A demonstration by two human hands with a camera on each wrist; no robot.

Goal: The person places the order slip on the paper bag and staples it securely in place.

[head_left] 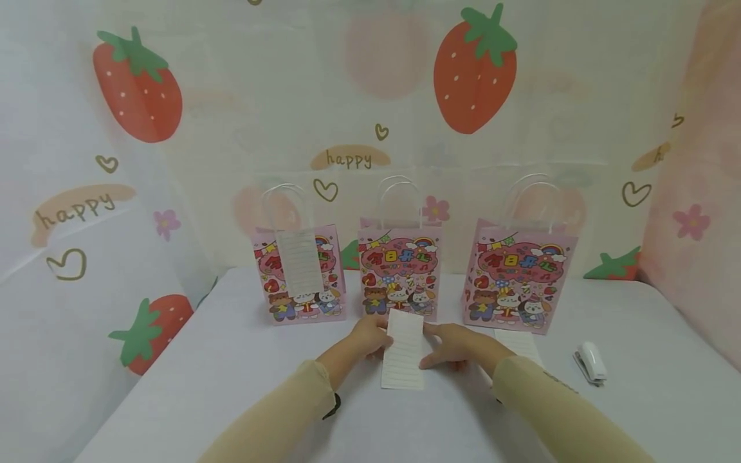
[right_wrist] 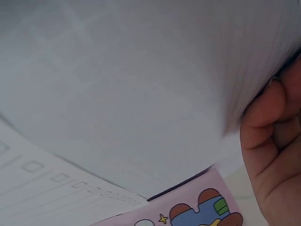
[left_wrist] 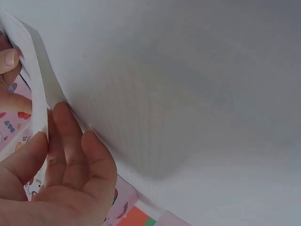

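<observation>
In the head view a white slip of lined paper [head_left: 403,360] stands in front of the middle pink gift bag [head_left: 399,273], overlapping its lower edge. My left hand [head_left: 370,334] pinches the slip's left edge; in the left wrist view the thumb of that hand [left_wrist: 70,174] is on one face of the slip [left_wrist: 42,70] and its fingers are behind. On the opposite edge, my right hand [head_left: 451,344] grips the slip between thumb and fingers. The right wrist view shows curled fingers of the right hand [right_wrist: 277,136] at the right border.
A pink bag [head_left: 338,308] on the left bears a similar slip [head_left: 301,263] on its front. Another pink bag [head_left: 521,283] stands to the right. Partly under my right forearm lies a second lined sheet [head_left: 521,344]. A white stapler [head_left: 590,363] rests farther right on the white tabletop [head_left: 231,386].
</observation>
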